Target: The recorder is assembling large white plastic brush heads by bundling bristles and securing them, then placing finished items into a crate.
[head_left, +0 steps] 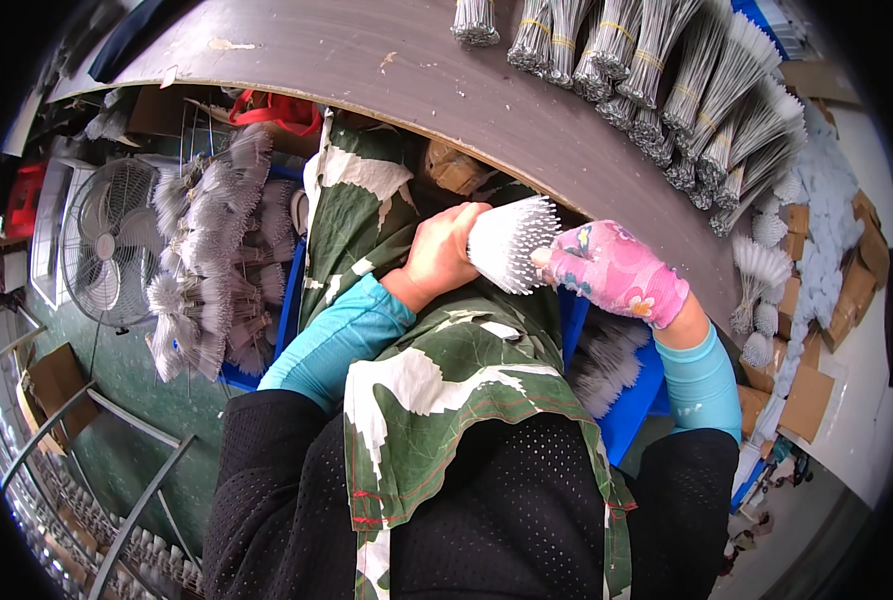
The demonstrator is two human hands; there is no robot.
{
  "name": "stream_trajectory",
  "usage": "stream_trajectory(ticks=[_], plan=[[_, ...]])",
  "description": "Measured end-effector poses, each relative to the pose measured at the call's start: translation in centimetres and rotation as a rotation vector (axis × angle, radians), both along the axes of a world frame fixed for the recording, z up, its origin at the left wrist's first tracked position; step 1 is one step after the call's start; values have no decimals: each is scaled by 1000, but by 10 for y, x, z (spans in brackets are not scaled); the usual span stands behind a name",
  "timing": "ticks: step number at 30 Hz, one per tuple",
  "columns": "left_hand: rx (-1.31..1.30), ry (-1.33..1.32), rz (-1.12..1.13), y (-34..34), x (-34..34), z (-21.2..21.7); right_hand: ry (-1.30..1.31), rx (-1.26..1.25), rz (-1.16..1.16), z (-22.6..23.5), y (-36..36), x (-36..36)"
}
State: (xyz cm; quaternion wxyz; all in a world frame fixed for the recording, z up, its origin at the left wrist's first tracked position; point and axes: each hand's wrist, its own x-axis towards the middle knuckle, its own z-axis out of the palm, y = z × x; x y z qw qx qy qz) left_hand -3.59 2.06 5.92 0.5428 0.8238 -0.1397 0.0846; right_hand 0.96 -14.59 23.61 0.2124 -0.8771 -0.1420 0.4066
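My left hand [443, 252] is bare and closed round the stem end of a bundle of thin white rods [513, 243], whose tips fan out to the right. My right hand [615, 270] wears a pink flowered glove and presses against the fanned tips of the same bundle. Both hands sit just below the curved edge of a grey-brown table [387, 60], above a green and white patterned cloth [437, 370] on my lap. Light blue sleeves cover both forearms.
Several tied bundles of grey rods [667, 70] lie on the table at the upper right. A blue crate [627, 400] with more bundles stands under my right arm. Another heap of fanned bundles [212, 260] lies at my left, beside a floor fan [112, 240]. Cardboard boxes [802, 390] lie at right.
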Motion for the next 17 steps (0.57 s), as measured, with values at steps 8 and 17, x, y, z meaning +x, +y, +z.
stream_trajectory(ticks=[8,17], plan=[[25,-9,9,0,0,-2,-51,114,30,-11,-4,-3],[70,-16,88,-2,0,-7,227,191,-261,-9,-2,-8]])
